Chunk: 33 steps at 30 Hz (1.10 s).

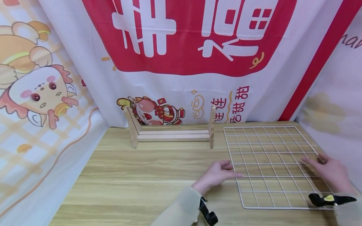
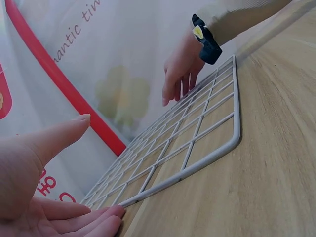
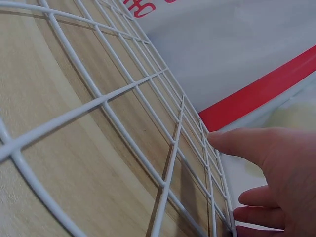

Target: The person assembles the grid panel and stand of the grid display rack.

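From here I'm getting bright, soft light in the head view, seemingly falling from above; a pale sheen is lying across the table (image 1: 127, 175) and a soft shadow is pooling under the right hand (image 1: 333, 173). Both wrist views are coming through dimmer, greyer. The grid (image 3: 103, 100) is bowing with near-left distortion; the far flower (image 2: 122, 96) is looking blurred.

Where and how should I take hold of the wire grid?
Probably by its left and right edges: left hand from the left, right hand from the right, thumbs above, fingers below the outer wire. The wire grid is broad and flat, so opposite edges should balance it.
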{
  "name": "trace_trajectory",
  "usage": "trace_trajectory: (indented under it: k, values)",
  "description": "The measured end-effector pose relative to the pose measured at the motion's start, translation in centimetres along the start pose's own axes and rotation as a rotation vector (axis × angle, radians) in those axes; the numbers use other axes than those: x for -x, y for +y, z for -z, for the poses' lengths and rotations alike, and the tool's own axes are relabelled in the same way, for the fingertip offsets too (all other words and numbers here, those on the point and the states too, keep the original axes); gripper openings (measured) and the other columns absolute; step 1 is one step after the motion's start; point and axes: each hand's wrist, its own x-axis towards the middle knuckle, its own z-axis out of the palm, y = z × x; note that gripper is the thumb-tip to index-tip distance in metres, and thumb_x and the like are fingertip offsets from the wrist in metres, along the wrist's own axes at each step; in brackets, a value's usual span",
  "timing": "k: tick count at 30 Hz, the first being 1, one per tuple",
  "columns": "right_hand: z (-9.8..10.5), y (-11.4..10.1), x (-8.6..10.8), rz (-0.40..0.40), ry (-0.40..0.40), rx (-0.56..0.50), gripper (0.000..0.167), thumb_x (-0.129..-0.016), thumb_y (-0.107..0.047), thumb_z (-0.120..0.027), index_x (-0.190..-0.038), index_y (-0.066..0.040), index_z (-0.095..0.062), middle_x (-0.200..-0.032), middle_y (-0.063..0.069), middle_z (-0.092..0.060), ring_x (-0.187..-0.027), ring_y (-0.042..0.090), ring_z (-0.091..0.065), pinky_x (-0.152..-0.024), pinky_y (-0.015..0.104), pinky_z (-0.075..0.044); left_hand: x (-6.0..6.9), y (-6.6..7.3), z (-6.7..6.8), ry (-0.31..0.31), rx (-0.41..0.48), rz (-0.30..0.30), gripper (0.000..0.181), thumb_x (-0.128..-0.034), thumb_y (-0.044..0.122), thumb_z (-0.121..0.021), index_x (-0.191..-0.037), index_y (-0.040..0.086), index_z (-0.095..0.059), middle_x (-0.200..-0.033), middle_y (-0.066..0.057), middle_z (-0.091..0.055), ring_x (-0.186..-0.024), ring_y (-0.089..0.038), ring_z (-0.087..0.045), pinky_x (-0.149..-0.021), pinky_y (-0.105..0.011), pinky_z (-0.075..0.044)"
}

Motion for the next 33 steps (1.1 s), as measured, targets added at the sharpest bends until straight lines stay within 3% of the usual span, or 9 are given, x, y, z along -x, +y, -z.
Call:
trace_trajectory:
  k: [8,13,18,21,25,28,30,33]
  values:
    - [-0.2,-0.1,0.1,-0.028,0.014,0.027,0.099,-0.097,-0.059,-0.059,-0.14,0.026,-0.03,-0.137,0.049,-0.035,-0.122,0.067,-0.035,-0.096,0.074,-0.035,-0.3,-0.1,0.1,0.058,0.019,0.019,0.07,-0.0861,0.023,-0.084,-0.142,-0.005,-0.052,-0.117,-0.006,-0.071,-0.107,-0.018,-0.066,-0.098,-0.038,-0.053]
    - [-0.2,-0.4,0.5,-0.024,0.002,0.018,0.099,-0.098,-0.058,-0.059,-0.141,0.026,-0.028,-0.137,0.049,-0.033,-0.122,0.068,-0.034,-0.097,0.075,-0.033,-0.5,0.0,0.3,0.061,0.049,0.032,0.06,-0.0894,0.012,-0.079,-0.139,-0.009,-0.053,-0.111,-0.008,-0.072,-0.098,-0.019,-0.069,-0.092,-0.036,-0.056]
    - [-0.2,-0.8,1.0,-0.034,0.019,0.024,0.097,-0.098,-0.058,-0.06,-0.138,0.026,-0.033,-0.136,0.049,-0.036,-0.122,0.067,-0.036,-0.097,0.074,-0.035,-0.7,-0.1,0.4,0.052,-0.015,-0.013,0.04,-0.0895,0.011,-0.079,-0.124,-0.006,-0.067,-0.096,-0.002,-0.072,-0.085,-0.012,-0.066,-0.08,-0.027,-0.057]
    - [-0.3,-0.8,1.1,-0.029,0.048,0.008,0.092,-0.097,-0.056,-0.062,-0.136,0.025,-0.04,-0.134,0.046,-0.041,-0.12,0.066,-0.039,-0.095,0.073,-0.036,-0.9,-0.4,0.4,0.078,-0.025,-0.043,0.029,-0.0881,0.007,-0.08,-0.113,-0.004,-0.072,-0.086,0.001,-0.069,-0.076,-0.008,-0.063,-0.072,-0.022,-0.055]
    - [-0.5,-0.3,1.2,0.001,0.113,-0.016,0.08,-0.096,-0.05,-0.066,-0.131,0.02,-0.05,-0.129,0.04,-0.052,-0.115,0.063,-0.047,-0.089,0.069,-0.041,-1.2,-0.7,0.3,0.141,0.097,-0.023,0.028,-0.0846,-0.003,-0.08,-0.112,-0.005,-0.071,-0.085,0.0,-0.068,-0.074,-0.01,-0.066,-0.071,-0.025,-0.059]
    - [-0.6,0.2,1.0,0.027,0.155,-0.017,0.069,-0.096,-0.044,-0.069,-0.127,0.017,-0.057,-0.123,0.036,-0.06,-0.112,0.06,-0.052,-0.083,0.052,-0.047,-1.4,-0.8,0.3,0.167,0.18,-0.008,0.027,-0.0841,-0.006,-0.079,-0.109,-0.003,-0.07,-0.087,-0.003,-0.069,-0.074,-0.015,-0.07,-0.071,-0.029,-0.062]
    - [-0.6,0.6,0.9,0.043,0.173,-0.012,0.06,-0.096,-0.038,-0.07,-0.125,0.014,-0.06,-0.118,0.034,-0.064,-0.11,0.058,-0.054,-0.076,0.037,-0.045,-1.4,-0.9,0.3,0.179,0.18,-0.016,0.023,-0.0846,-0.004,-0.08,-0.106,-0.001,-0.071,-0.086,-0.003,-0.07,-0.073,-0.016,-0.071,-0.07,-0.031,-0.062]
    - [-0.6,1.1,0.7,0.049,0.191,-0.009,0.05,-0.095,-0.027,-0.072,-0.123,0.013,-0.063,-0.114,0.032,-0.066,-0.109,0.056,-0.055,-0.068,0.027,-0.036,-1.5,-0.8,0.4,0.21,0.15,-0.046,0.022,-0.0841,-0.001,-0.081,-0.104,0.0,-0.072,-0.084,-0.001,-0.071,-0.071,-0.013,-0.07,-0.069,-0.031,-0.062]
